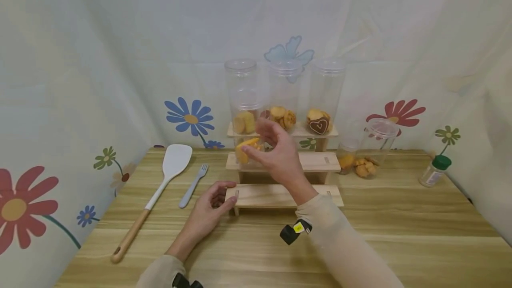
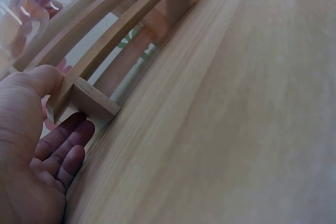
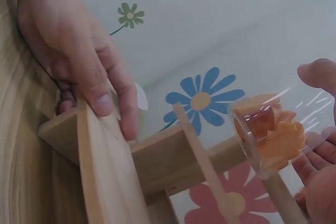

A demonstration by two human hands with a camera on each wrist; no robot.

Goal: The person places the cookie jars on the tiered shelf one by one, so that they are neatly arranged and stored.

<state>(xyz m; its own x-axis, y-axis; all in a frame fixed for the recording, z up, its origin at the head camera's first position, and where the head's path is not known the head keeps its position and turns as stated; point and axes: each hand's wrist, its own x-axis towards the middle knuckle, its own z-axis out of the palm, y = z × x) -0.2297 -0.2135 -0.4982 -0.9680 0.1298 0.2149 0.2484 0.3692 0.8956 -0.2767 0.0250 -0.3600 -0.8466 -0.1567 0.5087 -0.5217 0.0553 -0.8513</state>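
Observation:
A three-step wooden stand (image 1: 280,195) sits on the table. My left hand (image 1: 212,206) grips the left end of its lowest step, thumb and index finger against the board, other fingers curled beneath, as the left wrist view shows. A clear jar (image 3: 268,135) of yellow-orange cookies is upright at the left end of the middle step. My right hand (image 1: 282,154) is around its right side, fingers spread and relaxed, thumb in front. The right wrist view shows the thumb apart from the jar wall; whether the fingers touch it, I cannot tell.
On the top step stand three tall clear cookie jars, including one with a chocolate heart cookie (image 1: 318,125). Two more jars, one tall (image 1: 378,139), stand right of the stand. A green-capped shaker (image 1: 435,171) is farther right. A white spatula (image 1: 176,160) and grey fork (image 1: 194,186) lie left.

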